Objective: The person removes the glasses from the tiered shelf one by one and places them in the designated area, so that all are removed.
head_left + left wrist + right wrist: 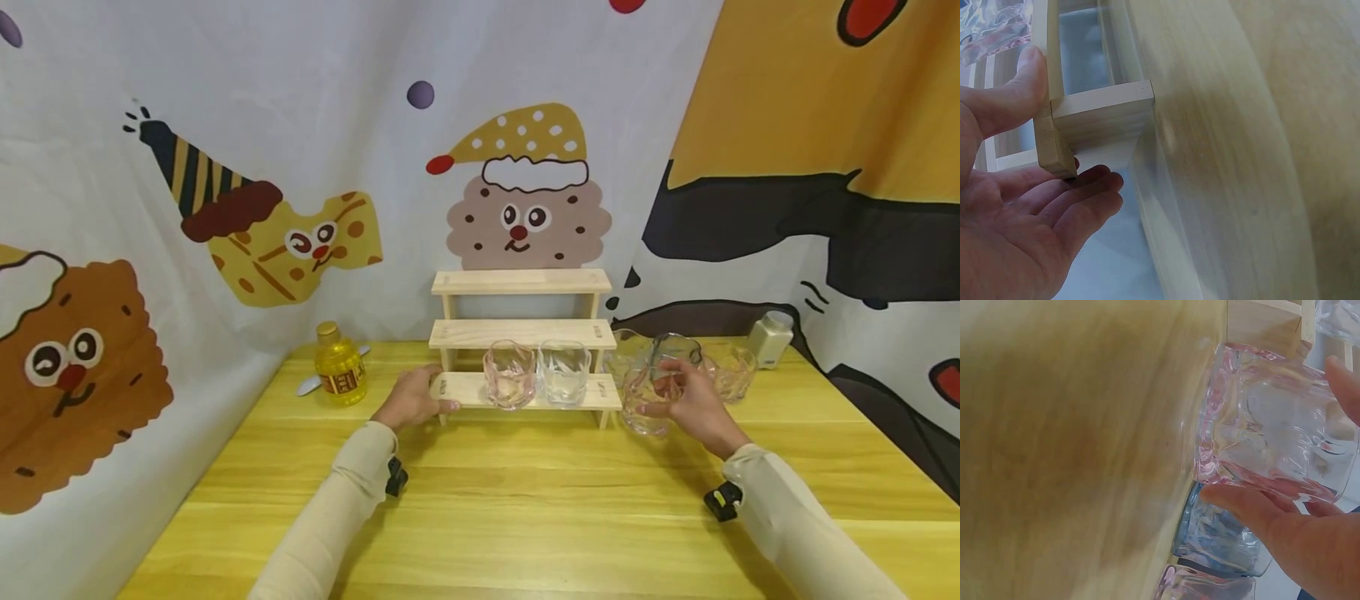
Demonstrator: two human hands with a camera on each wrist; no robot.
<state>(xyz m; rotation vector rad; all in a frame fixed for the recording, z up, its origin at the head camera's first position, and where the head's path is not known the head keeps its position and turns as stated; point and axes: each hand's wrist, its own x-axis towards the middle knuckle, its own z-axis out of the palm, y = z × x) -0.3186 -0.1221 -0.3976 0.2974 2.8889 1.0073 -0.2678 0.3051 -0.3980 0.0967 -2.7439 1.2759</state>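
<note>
My left hand grips the left end of the lowest board of a three-step wooden shelf. In the left wrist view its thumb lies on the board while the other fingers are at the board's end. To the right of the shelf, my right hand holds a faceted pink-tinted glass between thumb and fingers, base close to the table. On the lowest step, a pink-tinted glass stands upright beside a clear glass. A bluish glass is just beyond the held one, partly hidden by my hand.
Another pink-tinted glass and a clear glass stand on the right of the table. A white-filled jar is at the back right. At the left are a yellow bottle and a spoon. A printed cloth hangs behind.
</note>
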